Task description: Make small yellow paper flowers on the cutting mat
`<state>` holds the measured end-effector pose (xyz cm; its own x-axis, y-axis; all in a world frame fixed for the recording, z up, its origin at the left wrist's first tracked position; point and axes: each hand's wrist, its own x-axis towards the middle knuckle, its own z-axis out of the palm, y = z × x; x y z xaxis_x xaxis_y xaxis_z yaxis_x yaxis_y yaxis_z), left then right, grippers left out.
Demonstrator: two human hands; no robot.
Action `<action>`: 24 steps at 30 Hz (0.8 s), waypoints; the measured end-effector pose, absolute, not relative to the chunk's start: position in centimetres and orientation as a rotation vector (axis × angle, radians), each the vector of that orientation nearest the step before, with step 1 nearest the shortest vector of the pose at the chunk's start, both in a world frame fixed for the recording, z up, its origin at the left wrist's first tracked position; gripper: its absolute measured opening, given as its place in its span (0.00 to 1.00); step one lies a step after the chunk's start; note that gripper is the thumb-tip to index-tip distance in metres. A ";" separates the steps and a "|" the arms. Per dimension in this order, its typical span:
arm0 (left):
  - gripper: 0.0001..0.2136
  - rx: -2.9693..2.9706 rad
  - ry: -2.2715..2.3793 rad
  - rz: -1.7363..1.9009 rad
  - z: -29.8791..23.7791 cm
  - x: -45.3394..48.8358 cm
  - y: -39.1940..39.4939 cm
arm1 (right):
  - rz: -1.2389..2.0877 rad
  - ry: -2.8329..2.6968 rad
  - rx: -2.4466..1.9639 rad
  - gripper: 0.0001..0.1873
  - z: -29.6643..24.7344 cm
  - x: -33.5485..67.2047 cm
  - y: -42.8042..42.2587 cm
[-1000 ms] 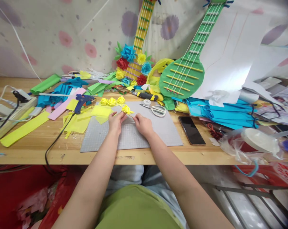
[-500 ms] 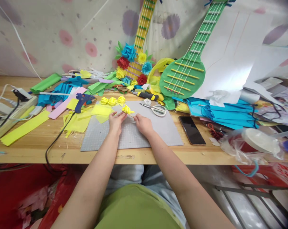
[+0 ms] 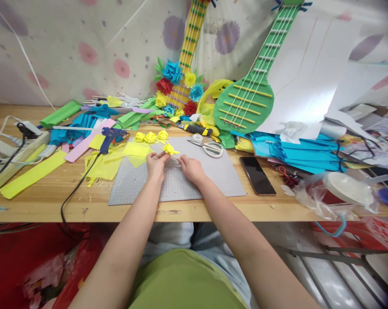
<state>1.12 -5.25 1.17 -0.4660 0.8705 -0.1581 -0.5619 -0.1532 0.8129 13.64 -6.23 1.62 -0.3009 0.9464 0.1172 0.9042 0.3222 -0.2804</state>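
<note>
My left fingers [image 3: 164,158] are loosely curled, thumb set a little apart from the forefinger, their tips at the base of a yellow flower [image 3: 169,149]. Whether they grip it or only steady it, I cannot tell. My right fingers [image 3: 183,160] are pinched together, thumb against forefinger, on what looks like a thin stem [image 3: 175,157] (too fine to make out well) that runs toward the flower.

Flower's position: just beyond the left fingertips, to the left of the right ones, petals uppermost, near the gap between my two hands. Both hands are over the far half of a grey cutting mat [image 3: 213,182] on the wooden tabletop [image 3: 187,213].

Near the mat's far edge, left of the flower: three finished blooms [image 3: 150,137] in a row. Yellow paper pieces [image 3: 136,149] overlap the mat's left side. Scissors [image 3: 213,149] lie on the mat beyond my right hand, blades pointing left. Further left, a blue glue gun [image 3: 106,141]; to the right, just off the mat, a dark phone [image 3: 257,176].
</note>
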 end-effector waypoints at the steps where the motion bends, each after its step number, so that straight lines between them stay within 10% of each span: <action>1: 0.24 0.429 1.060 1.793 1.2 1.1 -5.3 | 0.249 -2.337 -1.665 0.18 1.7 13.7 -6.2; 24: 0.15 0.337 1.101 1.922 0.8 0.4 -4.3 | 0.167 -2.260 -1.657 0.13 2.3 13.6 -7.2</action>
